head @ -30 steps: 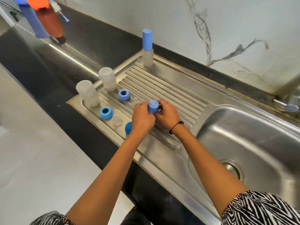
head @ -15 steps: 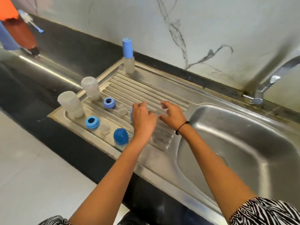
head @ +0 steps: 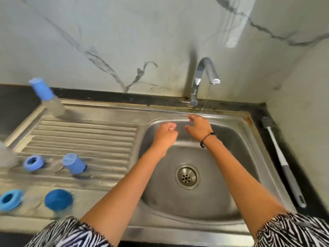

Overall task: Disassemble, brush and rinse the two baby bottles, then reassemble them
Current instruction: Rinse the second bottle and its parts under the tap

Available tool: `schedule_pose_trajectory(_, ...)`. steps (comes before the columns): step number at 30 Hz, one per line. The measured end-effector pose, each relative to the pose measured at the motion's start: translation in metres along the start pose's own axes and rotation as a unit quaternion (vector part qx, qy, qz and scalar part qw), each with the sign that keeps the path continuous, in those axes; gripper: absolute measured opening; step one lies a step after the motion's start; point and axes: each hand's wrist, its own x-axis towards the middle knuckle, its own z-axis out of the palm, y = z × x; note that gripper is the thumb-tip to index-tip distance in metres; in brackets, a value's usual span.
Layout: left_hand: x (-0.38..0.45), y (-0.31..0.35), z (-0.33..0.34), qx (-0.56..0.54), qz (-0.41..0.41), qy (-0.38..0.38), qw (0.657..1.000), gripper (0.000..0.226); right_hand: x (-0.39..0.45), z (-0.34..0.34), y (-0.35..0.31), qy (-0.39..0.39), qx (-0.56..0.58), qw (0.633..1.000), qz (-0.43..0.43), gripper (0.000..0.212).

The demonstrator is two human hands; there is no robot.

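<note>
Having left the blue cap standing on the drainboard, I now hold both hands over the basin: left hand curled into an empty fist, right hand loosely spread beneath the tap's thin stream. Disassembly looks finished; rings, dome cap and bottle wait left. The brush lies right, nothing blocking it.

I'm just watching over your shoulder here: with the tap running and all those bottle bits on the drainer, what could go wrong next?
The blue cap stands tilted on the ridged drainboard; a nudge might roll it toward the basin.

Small clear parts lying near the blue rings are hard to see, so one could be overlooked at reassembly.

The tap runs thinly beside the right hand; splashes may wet the patterned sleeves.
</note>
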Motion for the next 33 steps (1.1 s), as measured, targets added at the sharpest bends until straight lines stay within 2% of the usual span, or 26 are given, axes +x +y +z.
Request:
schedule_pose_trajectory(2, 0.015, 0.007, 0.021, -0.040, -0.044, -0.038, 0.998, 0.029, 0.006, -0.011, 0.027, -0.005, 0.002, 0.999, 0.040, 0.039)
schedule_pose_trajectory(5, 0.038, 0.013, 0.043, -0.087, -0.103, -0.062, 0.989, 0.022, 0.024, -0.024, 0.051, 0.029, 0.043, 0.997, 0.064, 0.036)
schedule_pose_trajectory(8, 0.065, 0.022, 0.057, -0.138, -0.125, -0.061, 0.981, 0.033, 0.053, -0.037, 0.054, 0.066, 0.110, 0.991, 0.027, 0.035)
schedule_pose_trajectory(10, 0.079, 0.030, 0.058, -0.152, -0.128, -0.041, 0.979, 0.019, 0.073, -0.042, 0.046, 0.070, 0.137, 0.988, -0.012, 0.034)
schedule_pose_trajectory(13, 0.099, 0.043, 0.057, -0.196, -0.123, -0.031, 0.972, 0.034, 0.103, -0.038, 0.033, 0.036, 0.160, 0.985, -0.061, 0.037)
schedule_pose_trajectory(16, 0.120, 0.047, 0.057, -0.199, -0.127, -0.037, 0.971, 0.012, 0.122, -0.034, 0.027, -0.047, 0.064, 0.993, -0.085, 0.047)
schedule_pose_trajectory(18, 0.130, 0.045, 0.060, -0.212, -0.127, -0.025, 0.969, 0.020, 0.132, -0.036, 0.027, -0.104, 0.037, 0.991, -0.079, 0.050)
schedule_pose_trajectory(21, 0.132, 0.044, 0.063, -0.245, -0.093, -0.016, 0.965, 0.031, 0.145, -0.039, 0.032, -0.151, 0.134, 0.979, -0.029, 0.043)
schedule_pose_trajectory(24, 0.123, 0.050, 0.065, -0.229, -0.021, -0.041, 0.972, 0.045, 0.152, -0.040, 0.050, -0.100, 0.293, 0.951, 0.019, 0.032)
schedule_pose_trajectory(27, 0.114, 0.060, 0.065, -0.159, 0.049, -0.082, 0.983, 0.065, 0.146, -0.038, 0.062, -0.047, 0.430, 0.900, 0.063, 0.033)
schedule_pose_trajectory(30, 0.110, 0.062, 0.066, -0.099, 0.048, -0.102, 0.989, 0.066, 0.131, -0.038, 0.062, -0.027, 0.517, 0.852, 0.079, 0.040)
schedule_pose_trajectory(33, 0.102, 0.059, 0.062, -0.073, 0.046, -0.127, 0.988, 0.069, 0.116, -0.035, 0.054, -0.005, 0.554, 0.827, 0.100, 0.041)
